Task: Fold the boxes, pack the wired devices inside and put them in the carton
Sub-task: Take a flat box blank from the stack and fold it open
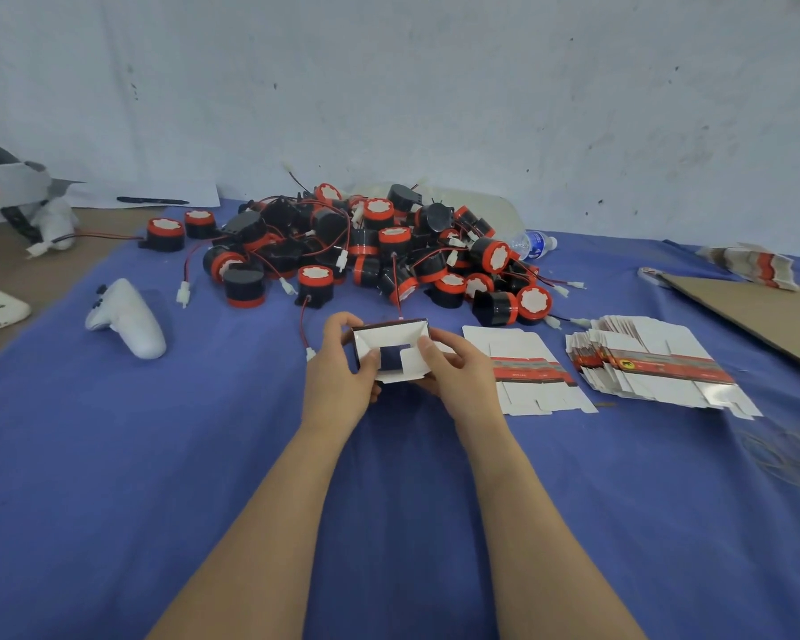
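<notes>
Half-folded box (391,351) held in both hands over the blue desk (158,455).
My left hand (338,381) and right hand (458,376) each have their grip clamped on one end of the box, thumbs on its near flaps, white inside facing me. The wired devices (370,247) lie heaped just behind it, and flat boxes (527,369) lie beside my right hand. The brown board (758,311) far right may be the carton.
</notes>
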The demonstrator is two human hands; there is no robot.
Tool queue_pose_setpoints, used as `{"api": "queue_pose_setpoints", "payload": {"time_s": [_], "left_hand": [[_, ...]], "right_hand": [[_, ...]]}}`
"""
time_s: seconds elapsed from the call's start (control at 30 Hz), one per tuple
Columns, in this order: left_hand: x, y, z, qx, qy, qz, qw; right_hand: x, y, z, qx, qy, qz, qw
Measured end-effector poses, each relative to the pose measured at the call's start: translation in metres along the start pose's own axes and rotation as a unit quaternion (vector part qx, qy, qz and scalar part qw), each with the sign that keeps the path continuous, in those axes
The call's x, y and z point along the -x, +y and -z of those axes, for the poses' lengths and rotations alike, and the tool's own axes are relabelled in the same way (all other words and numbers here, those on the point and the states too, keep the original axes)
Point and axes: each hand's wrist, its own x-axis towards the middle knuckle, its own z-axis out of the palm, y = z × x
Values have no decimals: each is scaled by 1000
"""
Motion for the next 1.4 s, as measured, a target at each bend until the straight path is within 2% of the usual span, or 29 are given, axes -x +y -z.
{"api": "queue_pose_setpoints", "payload": {"time_s": [0.1,0.23,0.4,0.47,0.53,0.63,0.73,0.8,0.87,0.93,1.03,1.23,1.33,1.4], "left_hand": [[-2,0,1,2,0,15,1000],[-2,2,0,1,-17,10,1000],[-2,4,-4,3,-8,14,1000],[-3,3,-3,27,9,25,999],[-5,2,0,58,34,36,997],[-9,3,6,98,70,61,991],[-9,5,8,143,67,85,984],[-6,8,6,159,39,77,983],[-1,13,0,158,5,59,986],[3,16,-7,137,-24,40,989],[7,16,-14,92,-48,27,994],[10,13,-16,-5,-8,-8,1000],[9,14,-17,5,-3,-15,1000],[8,16,-16,43,9,-6,999]], "right_hand": [[0,-1,-2,41,12,10,999],[1,-2,-3,179,44,53,982],[3,-4,0,183,49,61,980],[5,-6,-2,160,4,81,984],[7,-9,-5,91,-70,88,989],[8,-14,-4,0,-164,64,984],[9,-15,-2,-9,-204,50,978],[9,-12,-6,24,-142,73,987],[6,-8,-9,50,-36,86,994],[3,-4,-10,46,34,45,997],[1,0,-8,15,44,-11,999],[2,4,-15,75,58,2,995],[4,1,-16,69,67,15,995],[5,-2,-17,19,60,14,998]]}}
